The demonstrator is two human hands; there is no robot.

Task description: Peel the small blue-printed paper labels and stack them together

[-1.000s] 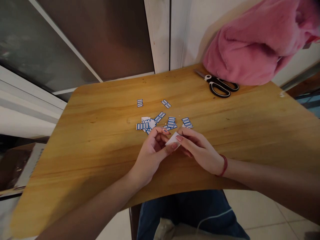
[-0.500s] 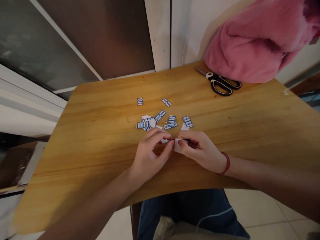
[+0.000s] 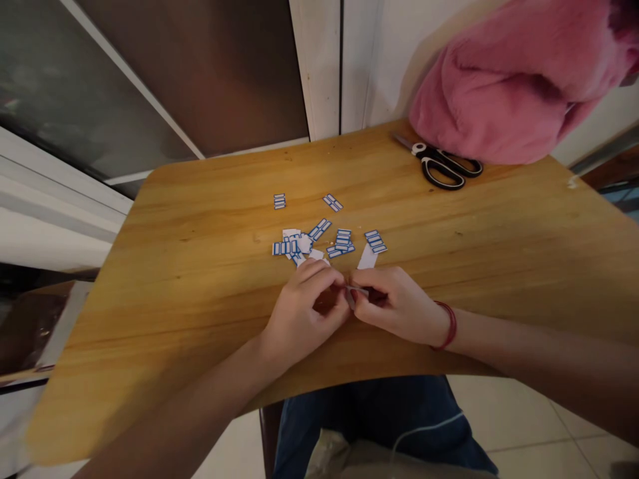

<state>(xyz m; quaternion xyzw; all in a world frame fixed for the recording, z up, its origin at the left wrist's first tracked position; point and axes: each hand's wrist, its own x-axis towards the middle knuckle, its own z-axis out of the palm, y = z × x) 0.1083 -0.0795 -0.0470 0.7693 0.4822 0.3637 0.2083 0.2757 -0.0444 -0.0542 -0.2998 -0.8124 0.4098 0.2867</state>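
Observation:
Near the table's front edge, my left hand [image 3: 305,309] and my right hand [image 3: 399,303] meet with their fingertips pinched together. Between them is a small white paper piece [image 3: 351,299], turned nearly edge-on and mostly covered by the fingers. Just beyond my left hand lies a loose heap of blue-bordered label pieces [image 3: 285,247], some with the plain white side up. A stack of blue-and-white labels [image 3: 343,241] sits beyond the fingertips. Beyond my right hand, another label piece [image 3: 375,241] overlaps a white strip [image 3: 367,258].
Two small label pieces lie farther back, one label [image 3: 279,201] left and another label [image 3: 332,202] right of it. Scissors [image 3: 439,165] with black handles rest at the back right, beside a pink plush cloth [image 3: 499,100]. The wooden table [image 3: 174,286] meets a door frame behind.
The white paper piece has tilted from facing upward to nearly edge-on. My right hand has shifted slightly left and down, closing in on my left hand and uncovering more of the white strip.

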